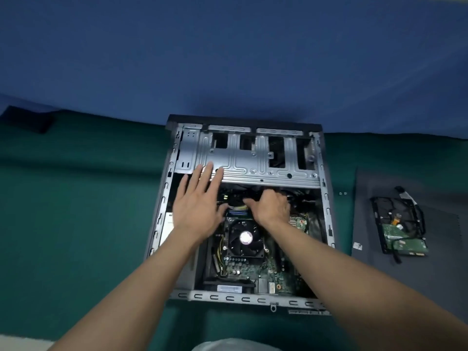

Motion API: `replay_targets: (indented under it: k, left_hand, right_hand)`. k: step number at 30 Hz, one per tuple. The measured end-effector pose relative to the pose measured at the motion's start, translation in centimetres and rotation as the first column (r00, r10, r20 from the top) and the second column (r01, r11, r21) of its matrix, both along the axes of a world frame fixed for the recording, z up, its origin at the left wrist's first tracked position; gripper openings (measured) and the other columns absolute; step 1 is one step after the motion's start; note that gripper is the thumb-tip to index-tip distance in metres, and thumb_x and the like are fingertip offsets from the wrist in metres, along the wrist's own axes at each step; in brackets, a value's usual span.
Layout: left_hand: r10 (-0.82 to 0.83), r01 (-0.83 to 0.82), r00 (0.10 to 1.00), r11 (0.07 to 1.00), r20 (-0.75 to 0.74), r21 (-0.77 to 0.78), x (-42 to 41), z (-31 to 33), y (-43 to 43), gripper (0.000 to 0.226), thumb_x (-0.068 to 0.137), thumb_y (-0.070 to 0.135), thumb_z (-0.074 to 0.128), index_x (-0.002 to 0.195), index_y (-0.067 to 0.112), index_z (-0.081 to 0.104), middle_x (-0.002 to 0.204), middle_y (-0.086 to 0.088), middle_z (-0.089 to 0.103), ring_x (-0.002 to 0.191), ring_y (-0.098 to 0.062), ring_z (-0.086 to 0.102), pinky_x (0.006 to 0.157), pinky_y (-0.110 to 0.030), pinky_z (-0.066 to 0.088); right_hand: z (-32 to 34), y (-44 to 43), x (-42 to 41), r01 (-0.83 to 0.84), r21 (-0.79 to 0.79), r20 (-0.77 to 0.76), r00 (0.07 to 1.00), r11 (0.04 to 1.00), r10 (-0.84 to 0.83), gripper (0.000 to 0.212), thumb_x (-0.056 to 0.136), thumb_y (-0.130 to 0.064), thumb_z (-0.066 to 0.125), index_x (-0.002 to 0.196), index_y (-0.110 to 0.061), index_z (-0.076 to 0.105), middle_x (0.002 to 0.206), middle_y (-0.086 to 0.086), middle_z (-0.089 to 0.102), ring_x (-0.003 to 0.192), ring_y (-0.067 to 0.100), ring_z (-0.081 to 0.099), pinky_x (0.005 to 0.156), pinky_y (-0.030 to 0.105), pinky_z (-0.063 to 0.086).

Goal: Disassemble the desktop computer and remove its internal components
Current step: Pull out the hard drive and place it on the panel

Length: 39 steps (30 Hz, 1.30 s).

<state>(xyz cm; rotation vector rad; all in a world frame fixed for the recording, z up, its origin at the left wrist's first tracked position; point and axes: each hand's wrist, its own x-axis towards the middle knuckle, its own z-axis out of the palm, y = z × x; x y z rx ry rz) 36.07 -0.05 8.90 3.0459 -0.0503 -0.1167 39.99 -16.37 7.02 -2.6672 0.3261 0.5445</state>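
Note:
An open desktop case [162, 198] lies flat on a green cloth, its inside facing up. A silver drive cage [253, 158] spans the far end. The green motherboard [253, 269] carries a black CPU cooler fan [245, 238]. My left hand [200, 201] hovers flat with fingers spread over the cage's near left edge, holding nothing. My right hand [271, 205] reaches into the dark gap just below the cage, fingers curled among cables [238, 206] beside a blue memory slot; the fingertips are hidden, so whether they grip a cable is unclear.
The grey side panel [379, 224] lies to the right of the case, with a removed hard drive [400, 224] and its black cables on it. Two small screws [343, 193] lie between case and panel. A dark flat object [27, 120] sits far left. A blue backdrop rises behind.

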Motion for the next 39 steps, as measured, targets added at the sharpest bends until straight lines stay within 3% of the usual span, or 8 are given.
replay_targets:
  k: [2,6,11,17,23,28,34,39]
  left_hand:
    - [0.057,-0.057,0.998,0.998,0.003,-0.001,0.0,0.0,-1.2,0.080,0.094,0.057,0.041,0.154,0.026,-0.002,0.163,0.000,-0.006,0.149,-0.022,-0.008,0.118,-0.043,-0.005]
    - [0.112,-0.112,0.994,0.990,0.005,0.087,0.1,-0.3,-2.7,0.095,0.091,0.063,0.045,0.152,0.018,-0.012,0.162,-0.008,-0.010,0.148,-0.032,-0.009,0.117,-0.048,-0.007]
    - [0.106,-0.091,0.993,0.970,-0.056,0.227,0.4,-0.9,-3.1,0.115,0.087,0.055,0.061,0.146,0.011,-0.027,0.159,-0.014,-0.018,0.146,-0.038,-0.012,0.117,-0.057,-0.002]
    - [0.092,-0.092,0.996,0.992,0.006,0.084,0.6,-0.2,-2.8,0.101,0.085,0.043,0.068,0.154,0.017,-0.002,0.162,-0.013,-0.002,0.148,-0.037,-0.002,0.118,-0.050,0.002]
    - [0.117,-0.117,0.992,0.993,0.042,-0.003,0.6,0.2,-2.5,0.089,0.086,0.036,0.065,0.154,0.019,0.009,0.162,-0.009,0.005,0.149,-0.032,0.000,0.119,-0.048,0.003]
    - [0.126,-0.125,0.990,0.992,0.056,-0.021,0.8,0.3,-2.6,0.086,0.086,0.033,0.064,0.154,0.019,0.012,0.162,-0.008,0.008,0.149,-0.031,0.002,0.118,-0.048,0.003]
    - [0.140,-0.138,0.988,0.990,0.067,-0.037,0.8,0.2,-2.5,0.084,0.085,0.033,0.062,0.153,0.019,0.016,0.162,-0.008,0.012,0.149,-0.030,0.005,0.118,-0.049,0.006]
    - [0.151,-0.147,0.986,0.987,0.071,-0.058,0.9,0.2,-2.4,0.083,0.084,0.029,0.062,0.153,0.020,0.018,0.162,-0.007,0.013,0.149,-0.030,0.006,0.117,-0.051,0.007]
  right_hand:
    - [-0.7,0.2,0.0,-0.054,-0.130,-0.040,0.998,0.990,0.050,0.046,0.081,-0.049,0.070,0.064,-0.017,0.041,0.108,0.012,0.063,0.113,0.032,0.048,0.096,0.042,0.038]
    - [-2.1,-0.9,-0.1,-0.115,-0.205,-0.051,0.993,0.972,0.107,0.045,0.078,-0.054,0.069,0.070,-0.021,0.040,0.112,0.012,0.059,0.113,0.032,0.043,0.091,0.040,0.034]
    - [-2.6,-1.3,0.1,-0.271,-0.197,-0.022,0.962,0.942,0.272,0.048,0.078,-0.054,0.068,0.065,-0.023,0.035,0.077,0.001,0.052,0.091,0.029,0.048,0.082,0.041,0.034]
    - [-2.3,-1.1,2.7,-0.455,-0.034,-0.152,0.883,0.890,0.445,0.042,0.087,-0.045,0.065,0.069,-0.018,0.038,0.079,0.001,0.055,0.068,0.020,0.050,0.065,0.030,0.038]
    - [-2.6,-1.2,4.3,-0.538,-0.125,-0.207,0.836,0.834,0.508,0.016,0.096,-0.025,0.043,0.104,-0.013,0.051,0.124,0.021,0.057,0.108,0.033,0.055,0.076,0.030,0.034]
    - [-2.8,-0.3,5.1,-0.547,-0.108,-0.209,0.829,0.830,0.519,0.033,0.093,-0.021,0.039,0.122,-0.009,0.050,0.130,0.021,0.053,0.111,0.036,0.054,0.085,0.037,0.040]
    - [-3.0,-0.6,5.4,-0.626,-0.065,-0.024,0.779,0.777,0.626,0.020,0.092,-0.018,0.031,0.107,-0.014,0.045,0.123,0.021,0.055,0.106,0.033,0.055,0.087,0.040,0.042]
    - [-3.2,-1.0,5.9,-0.679,-0.090,-0.138,0.733,0.729,0.666,0.034,0.094,-0.015,0.040,0.127,-0.004,0.043,0.133,0.025,0.049,0.116,0.037,0.050,0.091,0.040,0.039]
